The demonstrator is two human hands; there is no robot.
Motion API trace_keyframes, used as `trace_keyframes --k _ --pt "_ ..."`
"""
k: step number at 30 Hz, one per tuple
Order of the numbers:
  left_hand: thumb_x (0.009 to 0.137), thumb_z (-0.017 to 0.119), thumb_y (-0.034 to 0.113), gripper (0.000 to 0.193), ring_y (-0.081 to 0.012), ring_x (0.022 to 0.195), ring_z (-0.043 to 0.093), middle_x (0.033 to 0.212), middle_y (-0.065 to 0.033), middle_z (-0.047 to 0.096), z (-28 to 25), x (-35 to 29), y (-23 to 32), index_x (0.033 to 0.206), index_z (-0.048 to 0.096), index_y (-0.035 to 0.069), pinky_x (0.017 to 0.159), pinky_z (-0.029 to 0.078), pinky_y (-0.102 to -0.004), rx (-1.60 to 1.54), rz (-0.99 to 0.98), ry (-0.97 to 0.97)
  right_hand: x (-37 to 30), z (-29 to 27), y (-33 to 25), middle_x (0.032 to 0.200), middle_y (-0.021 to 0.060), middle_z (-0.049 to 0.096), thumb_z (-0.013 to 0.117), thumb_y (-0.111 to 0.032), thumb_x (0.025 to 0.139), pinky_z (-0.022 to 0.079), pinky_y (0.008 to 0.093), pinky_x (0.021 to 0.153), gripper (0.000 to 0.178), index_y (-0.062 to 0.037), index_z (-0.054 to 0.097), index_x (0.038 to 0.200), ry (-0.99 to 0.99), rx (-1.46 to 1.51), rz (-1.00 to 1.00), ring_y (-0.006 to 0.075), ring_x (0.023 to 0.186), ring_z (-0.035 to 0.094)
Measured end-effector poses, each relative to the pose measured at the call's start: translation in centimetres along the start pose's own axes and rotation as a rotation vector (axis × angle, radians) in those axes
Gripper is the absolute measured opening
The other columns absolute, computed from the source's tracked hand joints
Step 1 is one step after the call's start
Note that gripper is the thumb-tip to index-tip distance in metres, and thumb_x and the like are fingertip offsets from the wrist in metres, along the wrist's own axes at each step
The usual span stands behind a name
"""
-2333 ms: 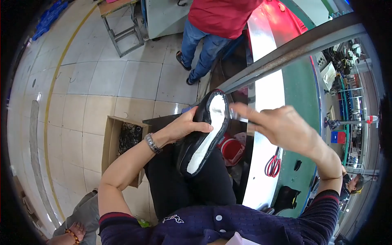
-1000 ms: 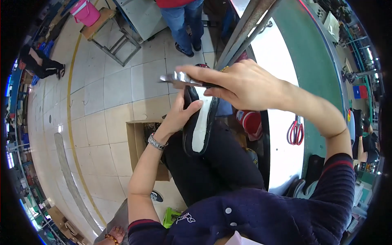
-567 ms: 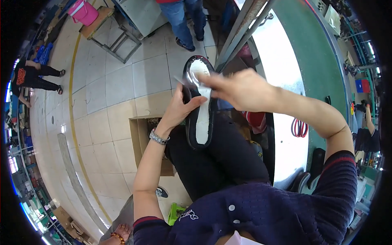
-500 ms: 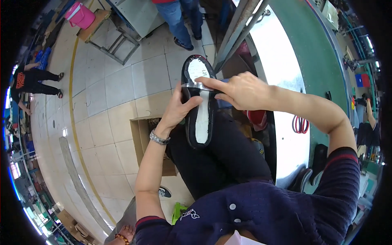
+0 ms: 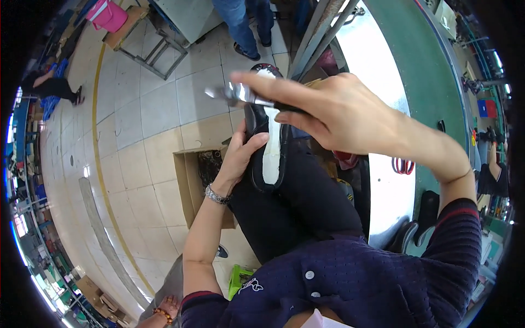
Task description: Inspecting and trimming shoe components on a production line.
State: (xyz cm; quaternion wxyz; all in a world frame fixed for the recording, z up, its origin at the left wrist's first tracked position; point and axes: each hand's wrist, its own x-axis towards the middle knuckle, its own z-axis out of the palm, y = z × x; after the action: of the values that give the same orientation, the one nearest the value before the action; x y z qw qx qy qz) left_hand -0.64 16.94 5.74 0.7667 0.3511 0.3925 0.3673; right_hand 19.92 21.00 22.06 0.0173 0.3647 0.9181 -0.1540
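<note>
Black shoe point(image 5: 255, 164), white underside up, is over the person's thighs point(image 5: 306, 205), near end twd the lap, far end pointing away. L hand point(image 5: 240, 151) grasps it at its left side, thumb across the white underside, fingers mostly hidden; metal-link watch point(image 5: 217, 194) on that wrist. R hand point(image 5: 350, 117) comes in from right of shoe, clenched on the blk handle of a metal tool point(image 5: 247, 94), forefinger stretched out along the metal. Tool crosses above shoe's far part, blurry tip just past its left edge; can't tell if it touches. Left of shoe, nr: cardboard box point(image 5: 186, 186) w/ dark stuff inside. Right of shoe: white tabletop point(image 5: 391, 202) w/ red-handled scissors point(image 5: 403, 166). Beyond shoe's far end: co-worker's jeans point(image 5: 234, 22); farther off to its left, pink bucket point(image 5: 111, 16) on a stool point(image 5: 127, 27). Green plastic item point(image 5: 236, 280) on floor, lower left of shoe.
</note>
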Motion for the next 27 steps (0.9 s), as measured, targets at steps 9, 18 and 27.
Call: trace_keyframes --k 9,18,27 --pt "0.09 0.065 0.03 0.087 -0.0194 0.128 0.035 0.141 -0.0117 0.035 -0.3 -0.1 0.9 0.149 0.007 0.003 0.108 0.029 -0.0307 0.276 0.073 -0.079 -0.2 1.6 -0.5 0.055 0.0087 0.06 0.054 -0.014 0.091 0.043 0.0259 0.038 0.07 -0.022 0.018 0.15 -0.08 -0.205 -0.022 0.0178 0.042 0.057" --pt "0.078 0.078 0.023 0.117 -0.022 0.135 0.028 0.147 -0.0135 0.027 -1.0 0.7 1.2 0.149 -0.013 0.005 0.11 0.025 -0.033 0.265 -0.14 -0.157 -0.5 3.4 -0.5 0.055 0.0097 0.06 0.055 -0.01 0.087 0.046 0.0284 0.041 0.069 -0.018 0.025 0.148 -0.135 -0.081 0.003 0.0192 0.044 0.06" --pt "0.058 0.089 0.019 0.138 -0.0229 0.14 0.019 0.151 -0.0134 0.021 -0.9 -0.8 0.3 0.15 -0.013 0.015 0.114 0.015 -0.0326 0.234 0.067 -0.265 -2.3 5.5 -0.6 0.052 0.0125 0.056 0.056 -0.021 0.092 0.046 0.0367 0.045 0.067 -0.0244 0.022 0.149 -0.132 0.017 0.054 0.03 0.046 0.058"
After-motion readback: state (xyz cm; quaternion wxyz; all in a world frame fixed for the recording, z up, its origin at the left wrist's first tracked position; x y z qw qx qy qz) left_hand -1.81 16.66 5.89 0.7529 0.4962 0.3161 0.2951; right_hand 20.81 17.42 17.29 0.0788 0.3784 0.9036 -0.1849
